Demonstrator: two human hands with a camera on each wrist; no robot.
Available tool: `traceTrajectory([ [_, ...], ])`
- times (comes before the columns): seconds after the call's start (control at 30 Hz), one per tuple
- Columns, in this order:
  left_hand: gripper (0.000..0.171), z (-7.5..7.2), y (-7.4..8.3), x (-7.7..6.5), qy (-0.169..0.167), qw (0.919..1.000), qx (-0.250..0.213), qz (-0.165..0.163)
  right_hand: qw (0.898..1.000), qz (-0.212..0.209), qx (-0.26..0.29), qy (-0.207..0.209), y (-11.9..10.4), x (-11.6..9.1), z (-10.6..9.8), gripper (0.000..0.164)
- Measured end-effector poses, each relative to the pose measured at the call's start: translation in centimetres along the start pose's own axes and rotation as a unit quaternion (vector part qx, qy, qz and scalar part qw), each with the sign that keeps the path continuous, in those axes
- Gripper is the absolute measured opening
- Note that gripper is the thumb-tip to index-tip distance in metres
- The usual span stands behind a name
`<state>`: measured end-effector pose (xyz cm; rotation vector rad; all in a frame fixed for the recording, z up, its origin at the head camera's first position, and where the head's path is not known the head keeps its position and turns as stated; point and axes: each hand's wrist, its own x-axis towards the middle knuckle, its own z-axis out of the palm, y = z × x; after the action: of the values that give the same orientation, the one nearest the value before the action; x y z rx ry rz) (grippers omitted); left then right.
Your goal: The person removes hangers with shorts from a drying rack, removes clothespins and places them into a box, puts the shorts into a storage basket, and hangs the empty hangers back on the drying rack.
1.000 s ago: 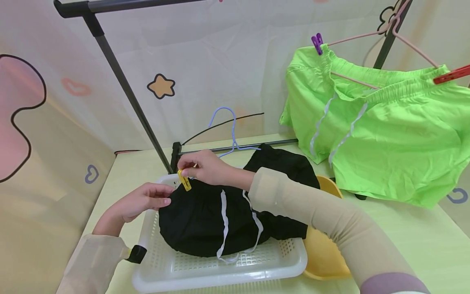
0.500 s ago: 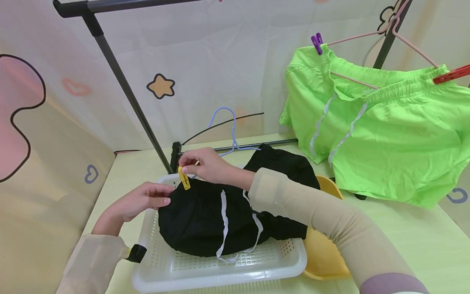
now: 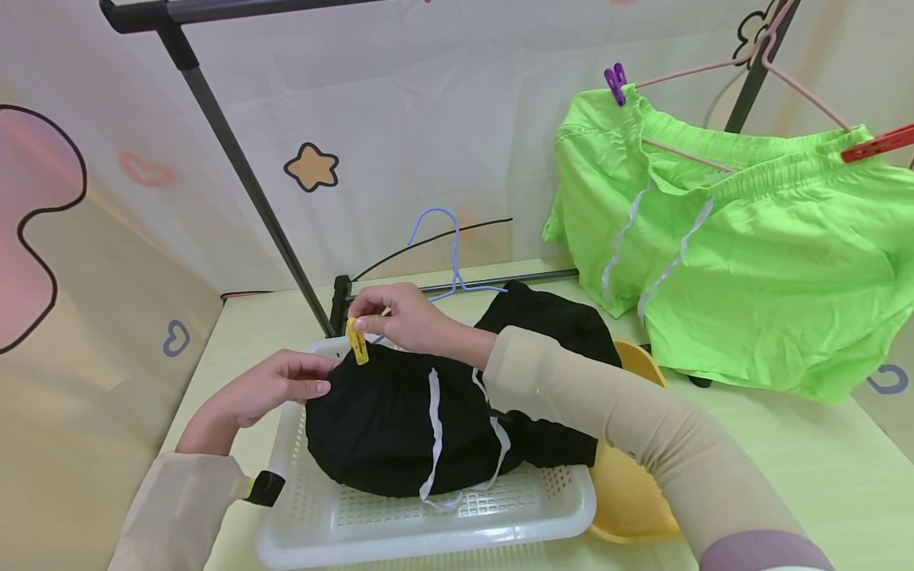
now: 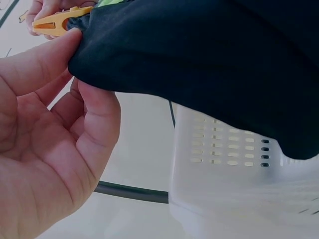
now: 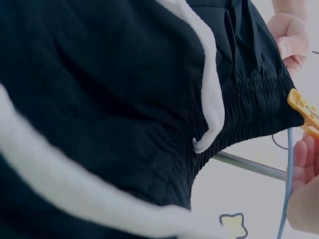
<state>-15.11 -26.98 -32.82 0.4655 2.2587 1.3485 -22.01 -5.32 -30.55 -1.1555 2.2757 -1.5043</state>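
Black shorts with white drawstrings are held up over a white basket. My left hand pinches their left edge between thumb and fingers; the left wrist view shows this fold of cloth up close. With thumb and forefinger my right hand grips a yellow clothespin. Its tip bites the corner of the gathered waistband, as the right wrist view shows at the clothespin. A blue hanger rises behind the shorts, its lower part hidden by the cloth and my right hand.
Green shorts hang at the right from a pink hanger, clipped by a purple clothespin and a red clothespin. A black rack pole stands at the left. A yellow basin sits right of the basket.
My right hand has lifted slightly with the clothespin, and the waistband corner has come up with it. My left hand has shifted a little up and left.
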Motion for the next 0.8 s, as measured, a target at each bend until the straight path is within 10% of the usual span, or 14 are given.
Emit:
traceTrajectory([
  [0.3,0.032,0.3,-1.3,-0.4,-0.004,0.9999,0.012,-0.009,0.978,0.015,0.196,0.071,-0.8,1.0,-3.5,0.010],
  [0.8,0.029,0.2,-2.1,-0.6,0.004,0.9999,0.012,-0.007,0.969,0.084,0.223,0.067,0.3,-1.3,-8.5,0.005],
])
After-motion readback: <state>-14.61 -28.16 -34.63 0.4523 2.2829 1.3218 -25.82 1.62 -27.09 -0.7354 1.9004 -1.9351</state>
